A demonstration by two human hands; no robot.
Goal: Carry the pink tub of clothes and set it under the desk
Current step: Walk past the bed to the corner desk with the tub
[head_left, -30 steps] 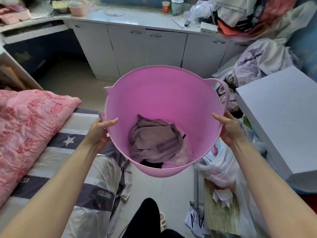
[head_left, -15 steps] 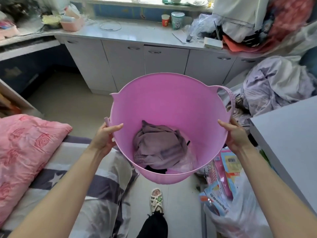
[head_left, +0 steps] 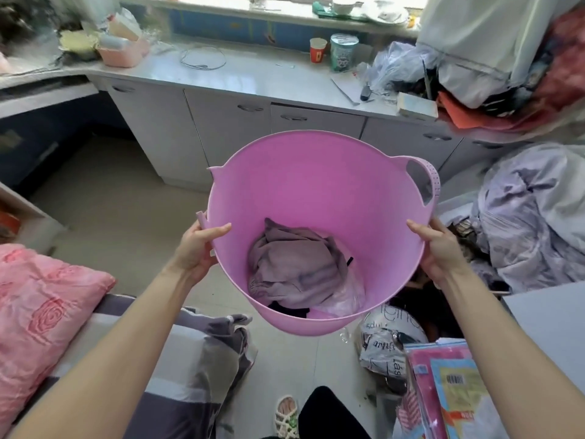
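Observation:
I hold the pink tub (head_left: 316, 182) in the air in front of me, tilted so its mouth faces me. A mauve garment (head_left: 294, 270) lies crumpled in its bottom with something dark under it. My left hand (head_left: 198, 247) grips the tub's left rim, thumb over the edge. My right hand (head_left: 438, 247) clasps the right rim just below the loop handle (head_left: 425, 182). The desk (head_left: 47, 96) runs along the left wall, with a dark open space (head_left: 47, 144) beneath it at the far left.
White cabinets (head_left: 228, 128) under a cluttered counter stand straight ahead. A bed with a pink quilt (head_left: 41, 308) lies on my left. Piled bedding (head_left: 531, 213), bags and a grey box (head_left: 550, 327) crowd the right. Bare floor (head_left: 120, 210) stretches toward the desk opening.
I have moved forward with the tub: the bed and quilt have slid back to my lower left and the cabinets and counter are nearer. My grip on the rim is unchanged.

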